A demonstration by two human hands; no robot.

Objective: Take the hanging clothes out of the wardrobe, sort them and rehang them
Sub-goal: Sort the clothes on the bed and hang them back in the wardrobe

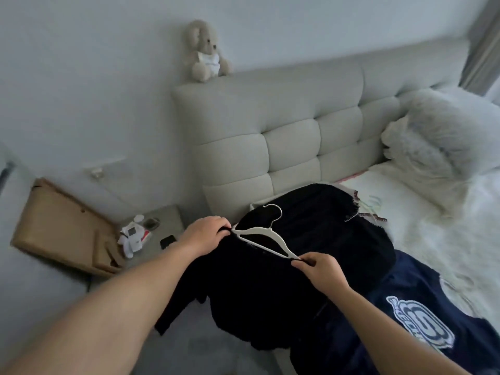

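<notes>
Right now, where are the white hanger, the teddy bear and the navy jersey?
white hanger [261,231]: head view, left shoulder arm.
teddy bear [207,54]: head view, chest.
navy jersey [400,282]: head view, plain fabric above its crest.

Both bare forearms reach forward, the left one longer in view. The left hand [204,234] is curled, knuckles up, pinching dark cloth. The right hand [320,270] pinches likewise between thumb and fingertips.

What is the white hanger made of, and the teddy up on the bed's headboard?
White hanger: probably plastic, smooth and matte, with a shiny metal hook. Teddy: soft plush fabric, since its beige outline looks fuzzy, though the picture is blurry. Headboard: padded cloth or faux leather, puffed into squares.
</notes>
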